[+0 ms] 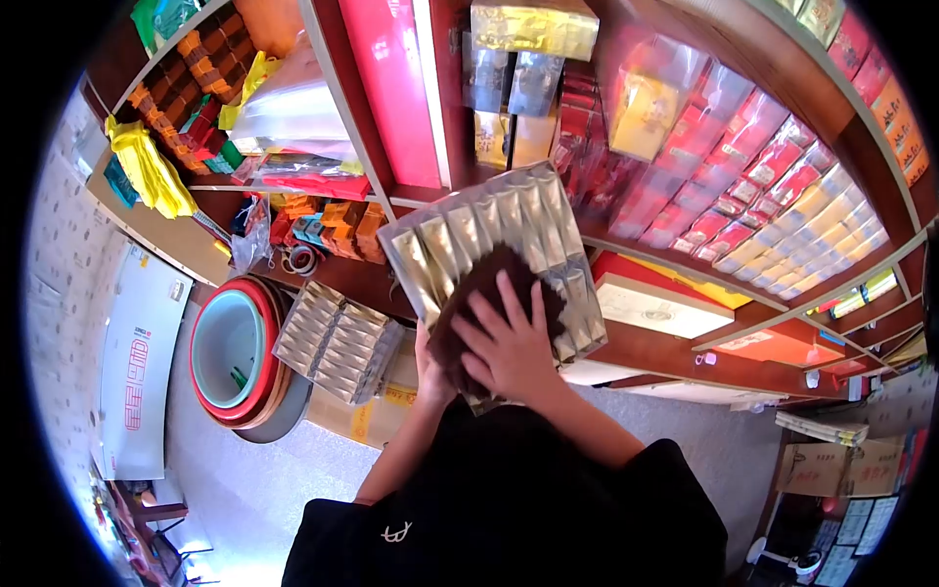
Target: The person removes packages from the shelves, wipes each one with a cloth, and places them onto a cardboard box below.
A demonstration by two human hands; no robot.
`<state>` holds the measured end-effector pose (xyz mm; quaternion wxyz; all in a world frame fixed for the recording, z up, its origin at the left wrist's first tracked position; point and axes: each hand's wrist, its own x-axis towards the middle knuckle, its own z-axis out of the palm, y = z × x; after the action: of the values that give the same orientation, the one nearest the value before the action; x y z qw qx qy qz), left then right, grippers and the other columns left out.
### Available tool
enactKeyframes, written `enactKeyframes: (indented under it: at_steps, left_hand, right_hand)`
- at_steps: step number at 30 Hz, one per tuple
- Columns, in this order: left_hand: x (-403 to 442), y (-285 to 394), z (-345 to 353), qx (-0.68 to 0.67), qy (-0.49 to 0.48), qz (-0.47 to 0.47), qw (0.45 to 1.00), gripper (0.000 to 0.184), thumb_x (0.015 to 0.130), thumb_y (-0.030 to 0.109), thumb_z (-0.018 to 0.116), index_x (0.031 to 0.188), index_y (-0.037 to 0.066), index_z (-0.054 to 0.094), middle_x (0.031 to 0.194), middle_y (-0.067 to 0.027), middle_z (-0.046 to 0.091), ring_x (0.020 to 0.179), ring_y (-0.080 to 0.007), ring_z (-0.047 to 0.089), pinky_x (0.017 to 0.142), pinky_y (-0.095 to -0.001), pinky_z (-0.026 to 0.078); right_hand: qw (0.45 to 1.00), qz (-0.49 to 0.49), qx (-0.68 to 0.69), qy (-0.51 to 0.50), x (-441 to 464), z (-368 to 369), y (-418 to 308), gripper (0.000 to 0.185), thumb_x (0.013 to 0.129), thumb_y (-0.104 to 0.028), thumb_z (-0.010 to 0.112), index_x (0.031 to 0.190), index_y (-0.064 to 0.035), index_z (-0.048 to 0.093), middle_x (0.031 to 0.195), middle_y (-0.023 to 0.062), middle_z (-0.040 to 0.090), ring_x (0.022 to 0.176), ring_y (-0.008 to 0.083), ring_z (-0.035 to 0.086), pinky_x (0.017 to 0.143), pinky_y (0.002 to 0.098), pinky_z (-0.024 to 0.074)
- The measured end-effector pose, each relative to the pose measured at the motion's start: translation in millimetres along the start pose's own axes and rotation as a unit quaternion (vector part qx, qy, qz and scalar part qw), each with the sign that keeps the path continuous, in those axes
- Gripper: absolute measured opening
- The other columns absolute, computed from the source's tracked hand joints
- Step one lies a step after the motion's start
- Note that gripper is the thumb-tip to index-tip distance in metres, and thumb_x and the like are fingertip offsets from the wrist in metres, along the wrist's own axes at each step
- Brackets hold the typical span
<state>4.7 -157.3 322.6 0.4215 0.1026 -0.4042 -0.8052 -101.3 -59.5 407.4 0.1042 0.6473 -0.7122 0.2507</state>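
Likely light, slick and easily dented, the pack (528, 210) suits holding by its edge, where the left hand (432, 370) grips, the right hand (518, 357) spread over a cloth (489, 260).

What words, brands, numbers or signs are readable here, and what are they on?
No full word is legible.
Black cloth shirt: pale stylised mark, perhaps "B".
White rectangular panel: red characters, too blurred.
Brown cardboard boxes: print too small.
Red rectangular packages on the shelves: print too small.
Gold shiny packets by the hands: no readable text.
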Motion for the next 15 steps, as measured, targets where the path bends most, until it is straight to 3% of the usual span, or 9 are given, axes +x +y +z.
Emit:
enactKeyframes:
  at_steps: [2,3,6,8,11,12,13,15]
  left_hand:
    - [-1,11,6,0.01,-0.045,0.006,0.999,0.084,0.083,0.04,0.071,0.143,0.003,0.027,0.136,-0.0124,0.046,0.124,-0.023,0.047,0.106,-0.0382,0.037]
    - [-3,14,4,0.01,-0.031,-0.051,0.998,0.08,0.081,0.024,0.073,0.143,0.003,0.026,0.135,-0.0118,0.046,0.121,-0.0219,0.049,0.105,-0.0365,0.037]
    - [-9,11,-1,0.1,-0.092,-0.022,0.991,0.078,0.08,0.019,0.07,0.142,0.001,0.027,0.132,-0.0108,0.048,0.118,-0.0211,0.051,0.103,-0.0349,0.038]
    - [-15,10,7,0.099,-0.073,-0.026,0.992,0.077,0.078,0.018,0.071,0.139,0.0,0.029,0.128,-0.0095,0.051,0.117,-0.0205,0.051,0.102,-0.0344,0.038]
    - [-27,-3,-18,-0.01,0.018,-0.08,0.997,0.081,0.073,0.01,0.071,0.141,0.002,0.028,0.129,-0.0104,0.05,0.119,-0.0226,0.05,0.101,-0.0354,0.041]
    - [-28,2,-10,-0.004,0.103,-0.09,0.991,0.082,0.072,0.009,0.071,0.142,0.004,0.027,0.129,-0.011,0.049,0.119,-0.0231,0.051,0.098,-0.036,0.043]
    - [-26,2,-14,-0.026,0.078,-0.059,0.995,0.082,0.072,0.009,0.071,0.141,0.003,0.028,0.129,-0.0111,0.049,0.118,-0.023,0.052,0.097,-0.0364,0.045]
    - [-12,15,-4,-0.022,0.005,-0.005,1.0,0.076,0.073,0.012,0.071,0.138,0.002,0.033,0.126,-0.0111,0.052,0.113,-0.0226,0.055,0.094,-0.0367,0.047]
  right_hand:
    - [1.0,-0.012,-0.013,0.02,20,-10,14,0.053,0.082,-0.044,0.06,0.13,-0.0209,0.055,0.144,0.0078,0.04,0.141,0.0389,0.021,0.108,0.0676,0.0089]
    - [0.999,0.021,-0.015,0.043,30,-12,21,0.055,0.083,-0.044,0.06,0.131,-0.0184,0.054,0.144,0.0092,0.039,0.141,0.0392,0.02,0.108,0.0674,0.0093]
    - [0.979,0.107,-0.039,0.167,58,-14,49,0.06,0.083,-0.047,0.059,0.131,-0.0111,0.053,0.145,0.0133,0.038,0.141,0.042,0.019,0.106,0.0694,0.0106]
    - [0.982,0.109,-0.056,0.144,67,-18,35,0.061,0.081,-0.05,0.06,0.129,-0.0127,0.054,0.143,0.013,0.039,0.14,0.0427,0.02,0.105,0.0711,0.0116]
    - [0.998,-0.04,0.008,0.053,57,-8,-3,0.063,0.077,-0.056,0.063,0.13,-0.0216,0.055,0.145,0.0081,0.039,0.141,0.0384,0.021,0.103,0.0741,0.0109]
    - [0.996,-0.078,0.035,0.03,48,0,-10,0.064,0.076,-0.057,0.063,0.13,-0.0232,0.055,0.146,0.0065,0.038,0.141,0.0368,0.021,0.102,0.0746,0.0103]
    - [0.997,-0.071,0.03,0.021,43,3,-9,0.065,0.076,-0.057,0.062,0.132,-0.0261,0.053,0.148,0.0044,0.036,0.142,0.0345,0.02,0.102,0.0747,0.0093]
    - [0.999,0.013,-0.001,0.036,38,4,9,0.063,0.081,-0.054,0.059,0.134,-0.0221,0.051,0.148,0.0085,0.035,0.142,0.0368,0.019,0.103,0.0736,0.0103]
